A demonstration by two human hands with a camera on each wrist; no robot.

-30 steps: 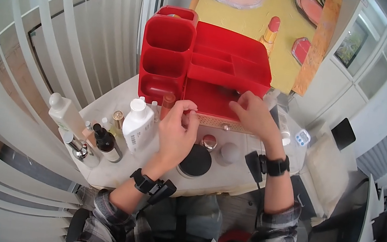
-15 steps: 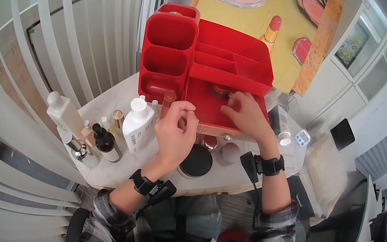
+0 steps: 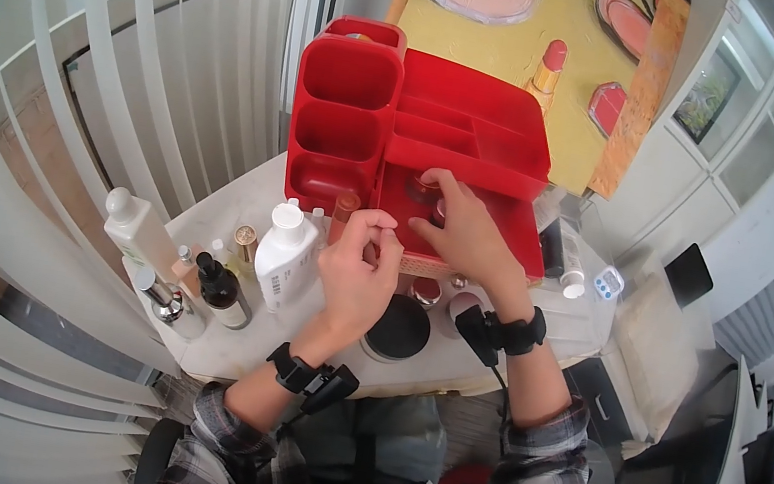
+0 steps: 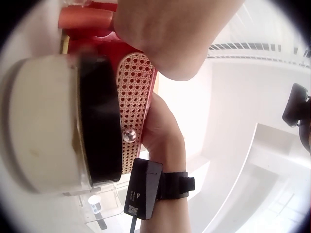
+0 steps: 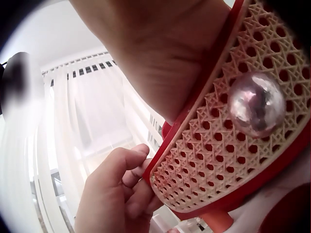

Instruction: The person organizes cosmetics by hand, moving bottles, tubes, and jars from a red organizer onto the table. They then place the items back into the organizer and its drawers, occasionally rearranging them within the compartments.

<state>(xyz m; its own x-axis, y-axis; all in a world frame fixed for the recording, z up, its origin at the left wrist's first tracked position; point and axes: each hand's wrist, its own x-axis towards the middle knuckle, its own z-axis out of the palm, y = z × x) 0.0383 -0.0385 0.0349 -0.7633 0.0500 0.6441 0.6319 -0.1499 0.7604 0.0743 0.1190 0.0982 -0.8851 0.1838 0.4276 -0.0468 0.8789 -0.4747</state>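
Note:
In the head view my right hand (image 3: 465,229) reaches into the pulled-out red drawer (image 3: 512,216) of a makeup organizer (image 3: 474,139). Its index finger touches a dark, round jar (image 3: 419,189); a small, shiny reddish container (image 3: 439,212) shows between thumb and index, partly hidden by the hand. My left hand (image 3: 359,278), fingers loosely curled, hovers by the drawer's front left corner. The right wrist view has the left fingertips (image 5: 141,153) close to the end of the woven-cane drawer front (image 5: 204,145), near its silver knob (image 5: 257,103).
A black-lidded jar (image 3: 399,327) and a red-topped jar (image 3: 425,292) stand before the drawer. Left are a white bottle (image 3: 287,252), a dark dropper bottle (image 3: 222,292) and several other bottles. A tube (image 3: 570,271) and small timer (image 3: 609,282) lie right.
The right hand has moved left inside the drawer, and the jar and shiny container have shifted left with it. The drawer front sits slightly nearer than a second ago. The left hand barely moves.

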